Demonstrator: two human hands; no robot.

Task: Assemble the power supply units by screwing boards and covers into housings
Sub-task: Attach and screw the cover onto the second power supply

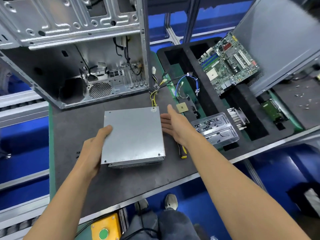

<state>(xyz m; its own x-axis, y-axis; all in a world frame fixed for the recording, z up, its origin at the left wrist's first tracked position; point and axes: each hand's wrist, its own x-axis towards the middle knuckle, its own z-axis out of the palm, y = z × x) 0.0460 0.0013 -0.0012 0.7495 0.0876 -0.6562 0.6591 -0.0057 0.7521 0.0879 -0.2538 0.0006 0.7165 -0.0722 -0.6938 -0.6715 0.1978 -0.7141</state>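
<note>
Single head-worn wide-angle view, forward and steeply down, close above the workbench (121, 179).

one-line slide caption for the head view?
Left hand grips closed power supply unit on mat; open right hand reaches beside it.

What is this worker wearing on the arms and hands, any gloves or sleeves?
Nothing at all: the left hand and right hand are bare, with no gloves, rings or watch visible. Both forearms are uncovered as far as the picture's lower edge, so no sleeves show. The fingers carry no tape or markings.
</note>
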